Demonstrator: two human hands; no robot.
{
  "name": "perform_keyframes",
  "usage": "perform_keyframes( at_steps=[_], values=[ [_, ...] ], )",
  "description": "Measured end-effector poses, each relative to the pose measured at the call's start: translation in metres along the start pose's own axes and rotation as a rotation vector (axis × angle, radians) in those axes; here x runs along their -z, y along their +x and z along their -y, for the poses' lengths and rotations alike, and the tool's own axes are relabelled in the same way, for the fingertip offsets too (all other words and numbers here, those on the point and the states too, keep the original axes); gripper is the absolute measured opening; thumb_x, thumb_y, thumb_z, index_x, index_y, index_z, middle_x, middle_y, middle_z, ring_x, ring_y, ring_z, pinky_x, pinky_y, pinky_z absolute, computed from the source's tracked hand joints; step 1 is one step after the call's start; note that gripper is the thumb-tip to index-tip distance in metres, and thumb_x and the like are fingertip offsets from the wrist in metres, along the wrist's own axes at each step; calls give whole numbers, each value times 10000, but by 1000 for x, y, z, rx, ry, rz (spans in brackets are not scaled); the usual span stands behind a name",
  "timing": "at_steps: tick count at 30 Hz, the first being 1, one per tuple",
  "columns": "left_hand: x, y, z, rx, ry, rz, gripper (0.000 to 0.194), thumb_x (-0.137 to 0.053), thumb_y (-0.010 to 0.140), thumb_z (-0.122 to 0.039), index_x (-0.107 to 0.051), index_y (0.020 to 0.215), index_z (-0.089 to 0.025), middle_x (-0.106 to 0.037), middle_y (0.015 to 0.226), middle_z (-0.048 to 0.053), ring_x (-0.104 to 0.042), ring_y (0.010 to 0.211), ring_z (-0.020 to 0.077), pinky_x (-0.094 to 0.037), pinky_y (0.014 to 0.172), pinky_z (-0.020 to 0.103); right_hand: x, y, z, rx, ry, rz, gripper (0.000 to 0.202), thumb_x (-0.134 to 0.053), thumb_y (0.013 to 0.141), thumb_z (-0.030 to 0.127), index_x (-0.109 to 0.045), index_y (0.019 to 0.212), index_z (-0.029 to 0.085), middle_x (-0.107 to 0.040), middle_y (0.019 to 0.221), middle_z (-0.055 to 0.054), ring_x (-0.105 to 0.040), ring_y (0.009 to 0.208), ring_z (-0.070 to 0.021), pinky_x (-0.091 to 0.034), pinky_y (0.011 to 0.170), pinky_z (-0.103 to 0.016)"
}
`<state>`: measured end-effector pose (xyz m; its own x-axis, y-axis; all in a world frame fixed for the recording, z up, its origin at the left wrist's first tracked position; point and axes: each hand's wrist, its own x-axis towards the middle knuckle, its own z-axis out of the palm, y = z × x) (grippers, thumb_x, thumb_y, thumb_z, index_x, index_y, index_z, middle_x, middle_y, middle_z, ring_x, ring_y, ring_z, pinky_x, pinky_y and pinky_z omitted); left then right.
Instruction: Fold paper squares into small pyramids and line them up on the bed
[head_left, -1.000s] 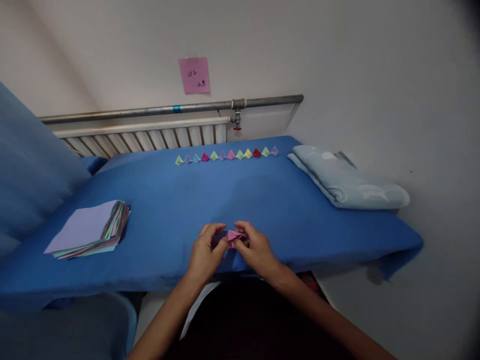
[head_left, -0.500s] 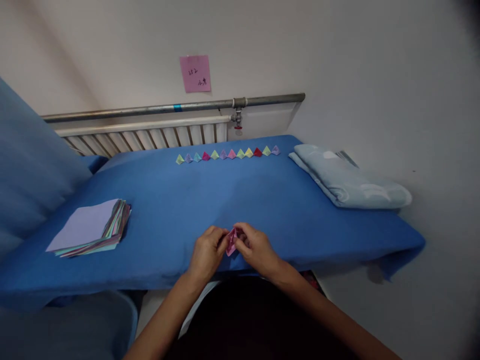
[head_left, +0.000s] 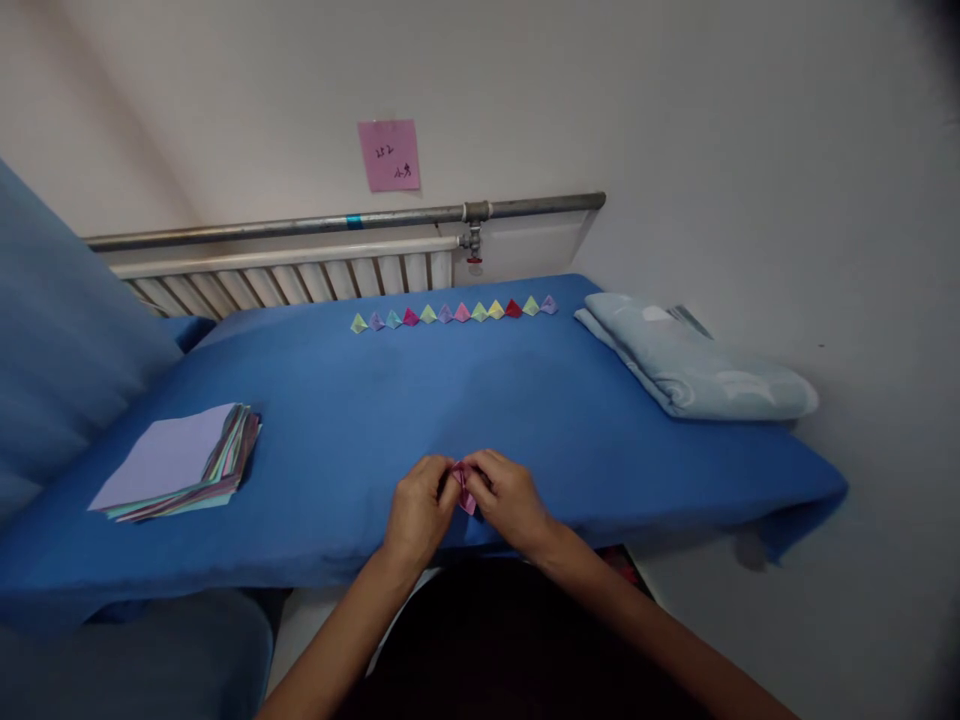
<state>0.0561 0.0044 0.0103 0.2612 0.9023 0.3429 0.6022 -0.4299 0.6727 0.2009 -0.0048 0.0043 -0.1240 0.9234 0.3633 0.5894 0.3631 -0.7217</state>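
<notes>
A small piece of folded pink paper [head_left: 466,494] is pinched between my two hands, just above the near edge of the blue-covered table [head_left: 352,420]. My left hand [head_left: 422,502] grips its left side with thumb and fingers. On its right side, my right hand [head_left: 508,496] holds it the same way, with the fingertips of both hands close together. Part of the paper is hidden behind the fingers. Farther back lies a row of small folded paper pieces [head_left: 461,313] in green, purple, blue, pink, yellow and red, set side by side.
At the left lies a stack of coloured paper sheets [head_left: 169,455], a lilac one on top. A folded pale blanket [head_left: 697,365] rests at the right. Behind the table are a radiator [head_left: 300,275] and a metal pipe [head_left: 262,232]; a blue curtain [head_left: 67,350] hangs at left.
The pink paper has turned a little between my fingers, and its lower tip now points more to the right. My fingertips have come closer together. The whole view has shifted slightly.
</notes>
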Motion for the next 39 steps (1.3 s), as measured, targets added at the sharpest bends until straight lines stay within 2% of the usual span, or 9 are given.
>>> perform_keyframes(
  at_steps=[8,14,17,21,24,27,35,39],
  values=[
    [-5,1,1,32,-62,-81,157,-481,819,-140,-626,785,-190,-635,739,11,-579,680,130,-427,665,239,-6,1,-3,-41,-3,-52,175,-449,825,114,-588,772,207,-617,743,-17,-576,719,-146,-430,696,-261],
    [-4,1,2,106,-98,-23,143,-516,831,-224,-592,714,-192,-620,689,-12,-560,632,116,-411,624,229,-8,0,-5,-13,56,-89,158,-472,846,181,-605,765,206,-632,735,-15,-573,696,-139,-428,680,-252],
    [-1,8,3,164,-123,14,148,-527,821,-245,-591,700,-189,-634,681,-14,-564,623,113,-413,628,231,-7,5,-7,-48,69,-67,164,-479,844,192,-621,762,206,-638,716,-4,-569,670,-133,-420,649,-239],
    [3,39,10,248,-243,117,161,-534,824,-301,-625,755,-187,-673,706,-7,-596,645,124,-444,641,236,0,29,-16,-135,0,-1,189,-495,850,215,-608,699,203,-610,651,19,-534,610,-116,-387,585,-218],
    [2,72,18,239,-241,147,115,-553,796,-251,-641,763,-184,-676,703,-10,-604,652,123,-452,650,232,5,55,-25,-136,-53,-3,196,-512,827,180,-582,645,195,-583,629,24,-512,601,-112,-364,583,-219],
    [-1,103,29,234,-201,153,99,-555,769,-196,-651,749,-177,-660,656,-19,-588,604,117,-443,624,230,8,83,-35,-122,-106,-14,173,-518,830,175,-607,683,188,-575,663,17,-512,629,-113,-360,611,-225],
    [-20,173,71,188,-128,91,87,-568,764,-183,-648,728,-173,-650,654,-23,-577,594,115,-428,602,228,-1,154,-71,-92,-279,17,169,-533,844,175,-626,702,180,-592,739,-13,-522,704,-139,-348,692,-273],
    [-30,186,93,145,-130,27,63,-590,781,-209,-635,807,-173,-645,764,-4,-585,679,119,-461,673,244,-11,173,-87,-107,-343,21,177,-520,853,182,-619,707,171,-620,799,-53,-546,787,-182,-349,758,-329]
  ],
)
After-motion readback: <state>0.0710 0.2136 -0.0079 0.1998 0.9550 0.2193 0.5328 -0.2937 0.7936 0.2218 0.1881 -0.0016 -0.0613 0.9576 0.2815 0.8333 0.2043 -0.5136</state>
